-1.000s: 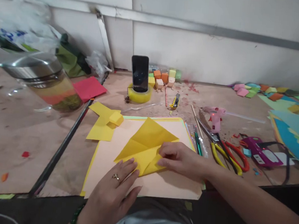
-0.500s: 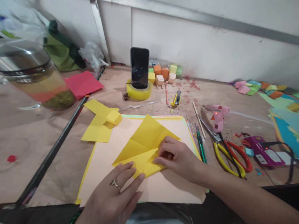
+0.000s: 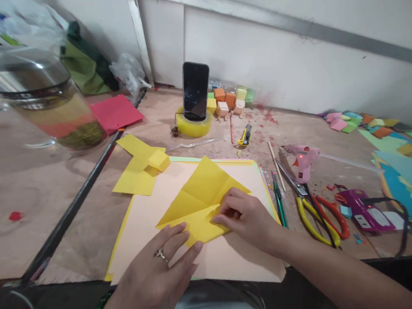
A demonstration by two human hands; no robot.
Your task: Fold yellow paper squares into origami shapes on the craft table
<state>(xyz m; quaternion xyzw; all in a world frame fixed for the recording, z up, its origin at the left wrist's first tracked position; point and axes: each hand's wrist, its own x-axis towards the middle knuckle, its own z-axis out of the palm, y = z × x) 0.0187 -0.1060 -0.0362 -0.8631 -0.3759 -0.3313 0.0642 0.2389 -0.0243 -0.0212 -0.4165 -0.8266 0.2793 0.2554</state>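
Note:
A folded yellow paper (image 3: 198, 194) lies on a stack of pale peach sheets (image 3: 226, 257) in front of me. My left hand (image 3: 157, 275), with a ring on one finger, rests flat with fingers stretched out, the tips pressing the paper's near corner. My right hand (image 3: 247, 216) has its fingers curled and pressed down on the paper's right fold. Both hands touch the same yellow paper.
Loose yellow paper pieces (image 3: 138, 168) lie to the left. Scissors (image 3: 316, 214), a pink glue gun (image 3: 301, 158), a purple tool (image 3: 361, 211) and pens sit on the right. A phone (image 3: 194, 91) stands on a tape roll (image 3: 193, 127). A glass jar (image 3: 48, 104) is far left.
My right hand's fingers have shifted slightly left along the fold; my left hand has slid a little nearer to me. The view has tilted a little.

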